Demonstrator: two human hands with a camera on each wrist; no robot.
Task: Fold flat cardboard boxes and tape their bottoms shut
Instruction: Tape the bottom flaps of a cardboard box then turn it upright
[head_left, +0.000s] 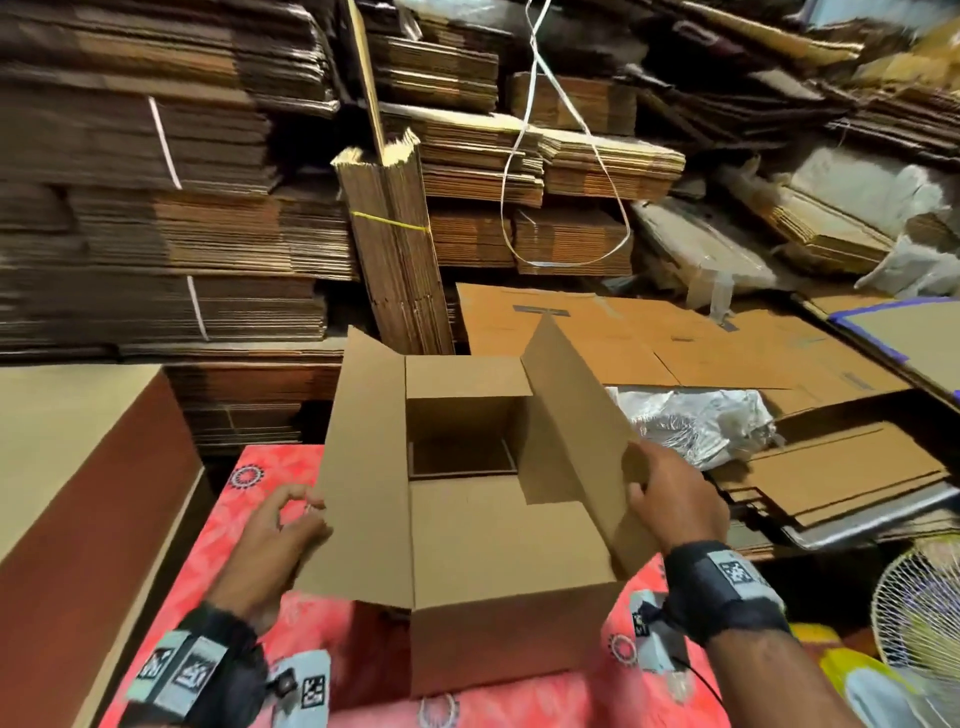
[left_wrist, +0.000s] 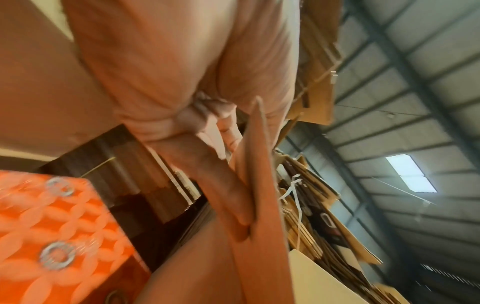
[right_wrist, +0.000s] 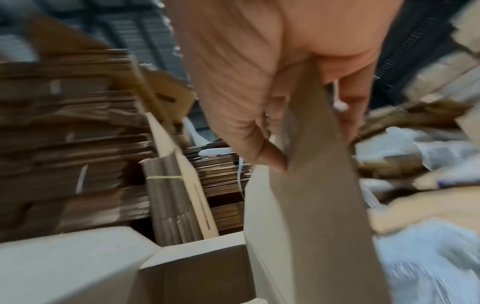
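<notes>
On the red-cloth table (head_left: 218, 525), box (head_left: 498, 582) flaps between both hands' (head_left: 283, 525) (head_left: 675, 499) pinching grip.

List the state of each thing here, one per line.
cardboard box: erected, upper flaps open, no tape visible
left flap: raised
right flap: raised
left hand: pinches left flap edge
right hand: grips right flap
bundled flat cartons: upright, tied

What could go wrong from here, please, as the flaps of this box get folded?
1. The left hand holds only the left flap's edge; it may slip.
2. The right hand grips the raised right flap; a hard push could crease it.
3. The cardboard box could slide on the patterned cloth.
</notes>
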